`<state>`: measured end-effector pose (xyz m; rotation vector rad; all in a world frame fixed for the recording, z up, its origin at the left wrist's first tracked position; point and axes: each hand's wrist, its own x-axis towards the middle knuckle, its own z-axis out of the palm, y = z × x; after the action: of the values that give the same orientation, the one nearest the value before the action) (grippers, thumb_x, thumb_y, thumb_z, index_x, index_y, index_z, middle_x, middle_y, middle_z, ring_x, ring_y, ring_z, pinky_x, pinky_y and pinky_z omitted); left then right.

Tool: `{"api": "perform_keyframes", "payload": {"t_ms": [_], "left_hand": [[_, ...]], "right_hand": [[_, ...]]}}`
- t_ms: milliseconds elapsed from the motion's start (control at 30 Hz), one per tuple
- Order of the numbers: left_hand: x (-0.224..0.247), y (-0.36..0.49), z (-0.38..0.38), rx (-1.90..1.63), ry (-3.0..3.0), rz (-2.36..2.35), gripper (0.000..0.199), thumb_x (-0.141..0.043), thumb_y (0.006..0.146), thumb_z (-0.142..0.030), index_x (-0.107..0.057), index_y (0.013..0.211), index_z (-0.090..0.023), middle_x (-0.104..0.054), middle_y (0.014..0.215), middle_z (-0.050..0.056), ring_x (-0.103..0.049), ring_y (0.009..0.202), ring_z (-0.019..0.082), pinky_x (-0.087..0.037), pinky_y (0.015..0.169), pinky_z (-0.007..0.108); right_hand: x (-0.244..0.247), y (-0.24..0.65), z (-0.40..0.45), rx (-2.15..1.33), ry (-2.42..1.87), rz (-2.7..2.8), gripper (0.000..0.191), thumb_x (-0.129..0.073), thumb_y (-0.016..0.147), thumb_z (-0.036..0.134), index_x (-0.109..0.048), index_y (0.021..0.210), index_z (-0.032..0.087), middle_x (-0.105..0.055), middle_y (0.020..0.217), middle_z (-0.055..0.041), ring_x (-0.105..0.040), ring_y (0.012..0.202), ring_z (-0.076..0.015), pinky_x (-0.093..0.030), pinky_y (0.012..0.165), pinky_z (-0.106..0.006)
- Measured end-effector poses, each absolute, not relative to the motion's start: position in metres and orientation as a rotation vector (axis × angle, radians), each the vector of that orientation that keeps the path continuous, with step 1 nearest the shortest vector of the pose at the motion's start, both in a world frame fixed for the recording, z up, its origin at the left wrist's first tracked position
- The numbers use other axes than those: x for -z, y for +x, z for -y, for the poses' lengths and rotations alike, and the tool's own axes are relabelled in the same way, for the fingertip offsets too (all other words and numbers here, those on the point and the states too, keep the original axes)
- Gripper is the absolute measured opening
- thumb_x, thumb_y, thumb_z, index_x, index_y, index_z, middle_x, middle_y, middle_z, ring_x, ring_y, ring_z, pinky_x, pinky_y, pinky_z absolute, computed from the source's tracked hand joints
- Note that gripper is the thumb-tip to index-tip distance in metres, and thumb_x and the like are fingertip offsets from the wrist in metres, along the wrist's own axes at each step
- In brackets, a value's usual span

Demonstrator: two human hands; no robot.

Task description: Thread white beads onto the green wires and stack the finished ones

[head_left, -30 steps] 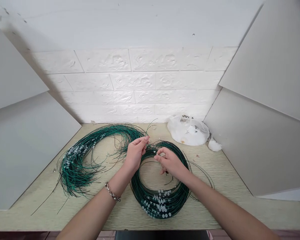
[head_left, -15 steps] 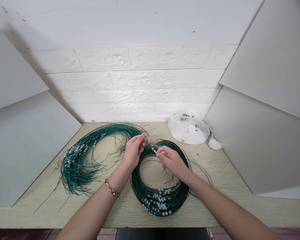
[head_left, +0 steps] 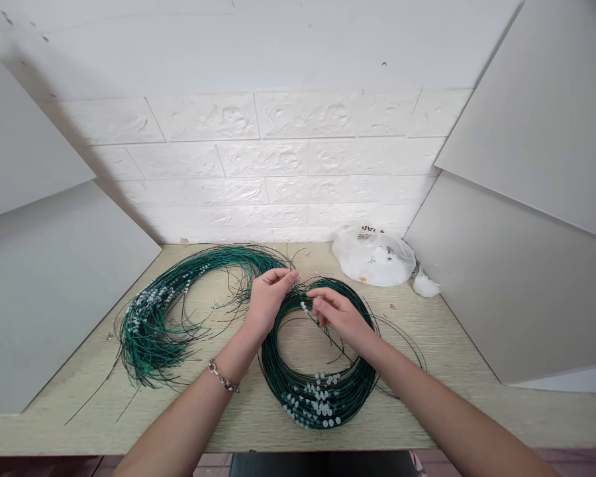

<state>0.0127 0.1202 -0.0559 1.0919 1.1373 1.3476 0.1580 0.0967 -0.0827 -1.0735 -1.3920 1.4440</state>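
Note:
A round coil of dark green wires (head_left: 273,371) lies on the table, with several small clear discs (head_left: 320,397) on its near side. Over the coil's far left edge, my left hand (head_left: 271,295) pinches a thin green wire between thumb and forefinger. My right hand (head_left: 338,317) is above the far right part of the ring, fingers curled together around the wire. Small white beads (head_left: 304,307) sit on the wire between the hands. To the left lies a curved bundle of loose green wires (head_left: 146,338) with many white beads along it.
A clear plastic bag of white material (head_left: 375,258) stands at the back right, a small white lump (head_left: 426,285) beside it. Grey panels flank the table (head_left: 457,371) on both sides; a white brick-patterned wall (head_left: 288,159) rises behind.
My left hand has shifted slightly right, its fingertips nearer to the right hand. My right hand's forefinger reaches further left, and the wire with beads now slants below the fingers.

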Motion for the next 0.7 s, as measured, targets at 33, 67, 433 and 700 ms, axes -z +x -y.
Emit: {"api": "perform_keyframes", "payload": {"t_ms": [33, 67, 433, 700], "left_hand": [[0.055, 0.014, -0.118, -1.317, 1.18, -1.172, 0.022, -0.066, 0.057, -0.033, -0.06, 0.062, -0.012, -0.053, 0.055, 0.0, -0.038, 0.045, 0.004, -0.03, 0.042, 0.017], [0.055, 0.016, -0.116, -1.284, 1.263, -1.194, 0.022, -0.066, 0.057, -0.033, -0.061, 0.062, -0.012, -0.055, 0.057, 0.001, -0.042, 0.048, 0.006, -0.033, 0.046, 0.019], [0.066, 0.032, -0.101, -1.054, 1.514, -1.147, 0.021, -0.061, 0.062, -0.035, -0.064, 0.06, -0.015, -0.06, 0.059, 0.003, -0.049, 0.055, 0.012, -0.037, 0.051, 0.022], [0.061, 0.036, -0.102, -1.027, 1.284, -1.144, 0.017, -0.064, 0.059, -0.03, -0.064, 0.058, -0.013, -0.055, 0.048, 0.001, -0.042, 0.044, 0.008, -0.031, 0.042, 0.019]], "right_hand": [[0.081, 0.159, -0.097, -1.368, -1.096, 1.358, 0.031, -0.05, 0.071, 0.039, -0.055, 0.091, 0.016, -0.054, 0.066, 0.0008, -0.045, 0.05, -0.0067, -0.039, 0.049, -0.021], [0.078, 0.16, -0.098, -1.308, -1.117, 1.332, 0.032, -0.052, 0.07, 0.04, -0.056, 0.091, 0.016, -0.055, 0.07, -0.0004, -0.046, 0.053, -0.0074, -0.041, 0.052, -0.022], [0.068, 0.167, -0.099, -1.183, -1.172, 1.336, 0.026, -0.062, 0.061, 0.038, -0.064, 0.067, 0.013, -0.062, 0.065, -0.004, -0.055, 0.064, -0.015, -0.044, 0.062, -0.028], [0.067, 0.167, -0.1, -1.322, -1.129, 1.181, 0.029, -0.062, 0.061, 0.04, -0.065, 0.068, 0.012, -0.062, 0.063, -0.0044, -0.057, 0.062, -0.0155, -0.048, 0.065, -0.032]]}}
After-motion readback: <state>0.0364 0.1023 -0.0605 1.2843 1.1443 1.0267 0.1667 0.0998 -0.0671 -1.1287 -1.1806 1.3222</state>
